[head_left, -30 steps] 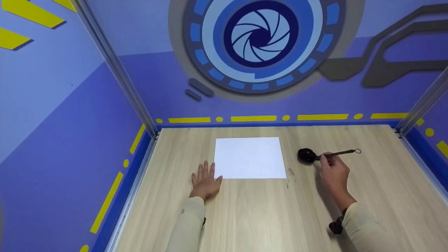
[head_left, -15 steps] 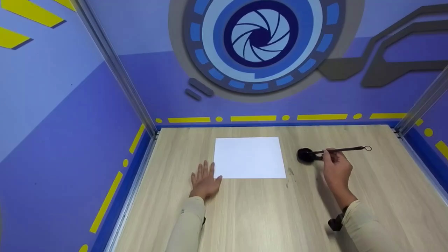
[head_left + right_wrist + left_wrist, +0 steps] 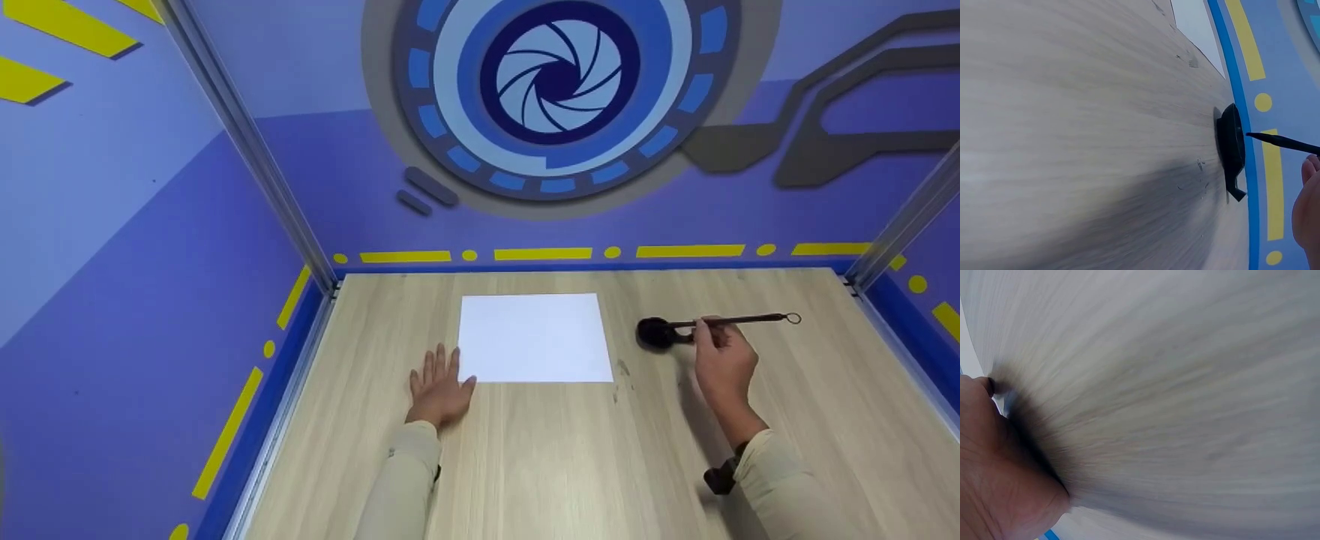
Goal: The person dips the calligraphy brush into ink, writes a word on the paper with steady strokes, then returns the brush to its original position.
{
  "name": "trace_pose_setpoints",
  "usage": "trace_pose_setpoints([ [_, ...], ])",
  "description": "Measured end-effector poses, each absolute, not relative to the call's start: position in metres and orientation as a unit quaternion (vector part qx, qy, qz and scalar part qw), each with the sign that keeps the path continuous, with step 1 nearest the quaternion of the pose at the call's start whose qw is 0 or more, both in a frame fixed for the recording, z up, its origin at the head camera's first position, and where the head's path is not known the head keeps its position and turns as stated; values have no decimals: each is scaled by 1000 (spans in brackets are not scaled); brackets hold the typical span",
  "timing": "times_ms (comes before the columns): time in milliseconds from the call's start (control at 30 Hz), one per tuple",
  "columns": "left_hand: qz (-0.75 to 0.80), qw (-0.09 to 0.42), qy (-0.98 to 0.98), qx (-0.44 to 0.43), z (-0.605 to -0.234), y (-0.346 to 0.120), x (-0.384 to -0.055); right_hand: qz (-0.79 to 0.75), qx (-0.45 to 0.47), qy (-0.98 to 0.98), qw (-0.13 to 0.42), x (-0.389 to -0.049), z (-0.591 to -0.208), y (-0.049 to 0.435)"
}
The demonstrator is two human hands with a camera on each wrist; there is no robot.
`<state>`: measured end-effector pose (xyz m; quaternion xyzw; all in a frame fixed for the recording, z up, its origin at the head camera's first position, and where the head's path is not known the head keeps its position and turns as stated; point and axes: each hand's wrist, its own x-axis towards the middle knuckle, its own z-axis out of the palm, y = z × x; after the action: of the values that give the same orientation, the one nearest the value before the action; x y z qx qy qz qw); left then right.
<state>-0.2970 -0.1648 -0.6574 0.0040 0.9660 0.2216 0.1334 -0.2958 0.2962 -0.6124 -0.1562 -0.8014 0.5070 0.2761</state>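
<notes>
In the head view, a sheet of white paper lies on the wooden table. My left hand rests flat at its lower left corner, fingers spread and straight, thumb and fingertips at the paper's edge. To the right of the sheet sits a small black ink dish with a short handle. My right hand pinches a dark writing brush that has a hanging loop at its far end. Seen from the right wrist, the pointed tip of the brush is at the open side of the dish.
Dark smudges mark the table between paper and dish. Blue and purple panels with metal corner posts close in the back and sides. A black wrist device hangs below the right sleeve.
The brush has shifted to the right, its loop end further out and its shaft now clear above the dish's handle. My right hand moved slightly right with it. The left hand stayed put.
</notes>
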Motion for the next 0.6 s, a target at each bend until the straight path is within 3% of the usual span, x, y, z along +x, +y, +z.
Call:
trace_pose_setpoints([
  [600,226,142,964,1,-652,-164,-295,519,-155,-794,277,-295,-607,300],
])
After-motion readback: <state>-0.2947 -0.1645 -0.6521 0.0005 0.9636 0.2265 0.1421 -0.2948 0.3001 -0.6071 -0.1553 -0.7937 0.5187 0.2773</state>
